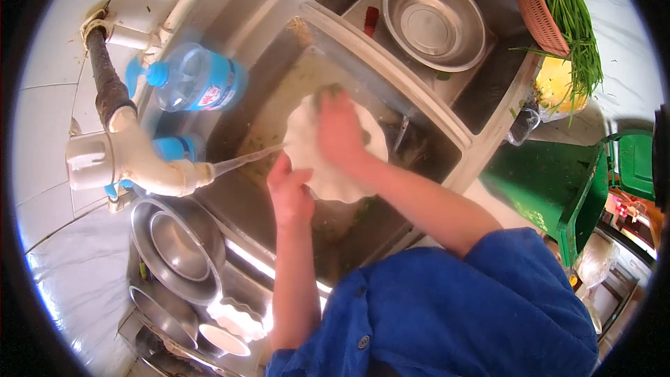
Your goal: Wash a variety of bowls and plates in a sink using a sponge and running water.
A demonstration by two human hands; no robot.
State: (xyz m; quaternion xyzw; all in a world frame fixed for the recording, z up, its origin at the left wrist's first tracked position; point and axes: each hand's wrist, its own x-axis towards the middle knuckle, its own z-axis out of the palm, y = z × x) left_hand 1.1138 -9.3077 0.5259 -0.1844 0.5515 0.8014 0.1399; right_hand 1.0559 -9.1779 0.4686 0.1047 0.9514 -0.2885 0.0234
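Observation:
A white plate with a wavy rim (322,176) is held over the middle sink basin. My left hand (290,192) grips its lower left edge, thumb lying on the upper face. Across the plate's face lies my right hand (340,129), blurred by motion. Beneath its fingertips shows a dark green patch that looks like a scouring pad (331,91), mostly covered by the fingers. From a white plastic tap (157,167) on the left, a stream of water (248,160) runs toward the plate's left rim. Murky water with green scraps covers the basin floor (269,119).
Blue-labelled pump bottles (209,80) stand left of the basin. Steel bowls (178,248) and white dishes (223,338) sit lower left. The right basin holds a steel bowl (434,22). Right lie a pink basket of green stalks (541,17) and a green bin (551,181).

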